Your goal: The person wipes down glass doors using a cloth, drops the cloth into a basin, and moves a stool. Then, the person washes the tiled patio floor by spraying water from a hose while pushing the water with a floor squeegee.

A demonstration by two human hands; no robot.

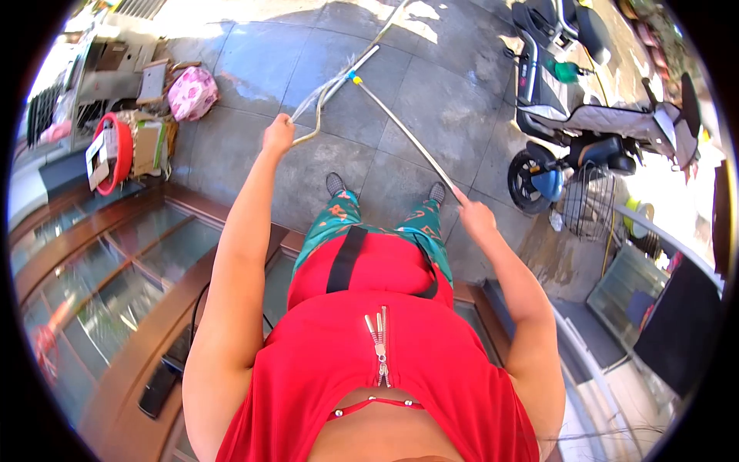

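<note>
- Two bare hands are closed on things: the left hand (pixel 279 135) has its fingers wrapped narrowly around the hose (pixel 318 123), and the right hand (pixel 477 218) has its fingers curled around the pole (pixel 408 132), near its near end.
- From the left hand, the hose bends to the right, then curves away toward the far side over the floor (pixel 323 165).
- Thin, clear streaks of water (pixel 314 98) run from the left hand toward the far end of the pole.
- The pole slants far and left from the right hand to a blue and yellow joint (pixel 353 77), where it meets a pale crossbar (pixel 369 58) lying at an angle on the grey tiles.
- Near the hands' owner, two dark patterned shoes (pixel 335 183) stand apart on the floor, below green printed trousers (pixel 339 219) and a red top (pixel 377 331).
- On the left are a pink patterned bundle (pixel 192 93), a red round rim (pixel 121 154) and some cardboard (pixel 146 146), with brown-framed glass panels (pixel 115 266) nearer.
- On the right stand a scooter (pixel 585 119) with a grey quilted cover, a dark wheel (pixel 528 179) and a wire basket (pixel 589 202).
</note>
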